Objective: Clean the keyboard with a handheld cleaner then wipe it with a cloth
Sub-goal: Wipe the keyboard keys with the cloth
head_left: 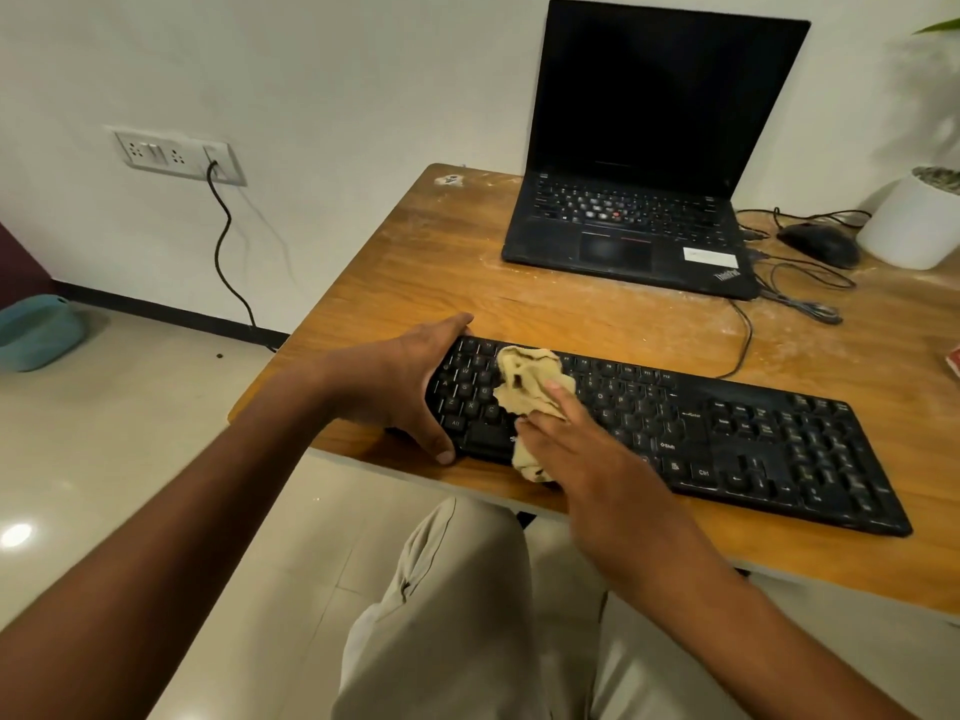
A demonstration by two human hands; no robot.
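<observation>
- The keyboard (675, 433) lies along the near edge of the counter (415, 283), under both hands.
- The left hand (410, 387) clasps the keyboard's left end, thumb at the front edge and fingers over the back edge, steadying it.
- The right hand (576, 449) presses a crumpled tan cloth (530, 387) onto the keys just beside the left hand, with the fingers laid fairly flat on top of it; part of the cloth hangs past the keyboard's front edge.
- The cloth looks soft and light, so it will bunch up; a flat palm spreads it best.
- The keyboard seems stiff, light and likely to slide, so holding one end is sensible.
- The keys to the right of the right hand probably remain to be wiped.
- No handheld cleaner is in view.
</observation>
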